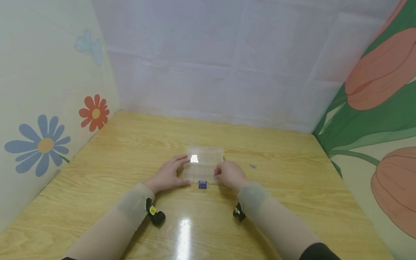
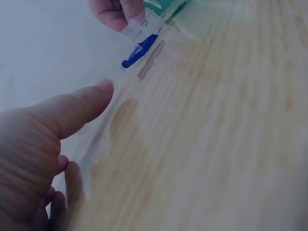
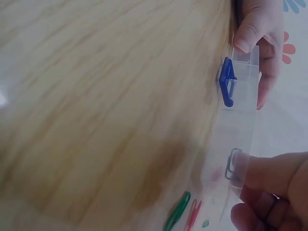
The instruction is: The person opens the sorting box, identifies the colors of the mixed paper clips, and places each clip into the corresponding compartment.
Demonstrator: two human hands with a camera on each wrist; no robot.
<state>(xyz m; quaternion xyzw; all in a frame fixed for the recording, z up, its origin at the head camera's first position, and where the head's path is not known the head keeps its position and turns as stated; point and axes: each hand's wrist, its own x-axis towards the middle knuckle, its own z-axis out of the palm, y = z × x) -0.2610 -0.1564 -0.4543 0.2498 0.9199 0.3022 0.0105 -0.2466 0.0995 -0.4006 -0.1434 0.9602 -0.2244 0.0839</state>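
Observation:
A clear plastic box (image 1: 203, 168) with a blue latch (image 1: 202, 185) on its front lies between both hands. My left hand (image 1: 169, 173) rests against the box's left side, fingers spread and thumb near the front corner. At the right end, my right hand (image 1: 230, 174) has thumb and fingers curled together and pinches a paper clip (image 3: 233, 163), which shows through the clear wall in the right wrist view. Beside that end in the same view are a green clip (image 3: 178, 211) and a pink paper clip (image 3: 194, 214).
A small purplish clip (image 1: 252, 166) lies on the wooden table (image 1: 286, 187), right of my right hand. White cloth (image 1: 208, 72) hangs behind the table, and printed flower panels (image 1: 45, 145) stand on both sides.

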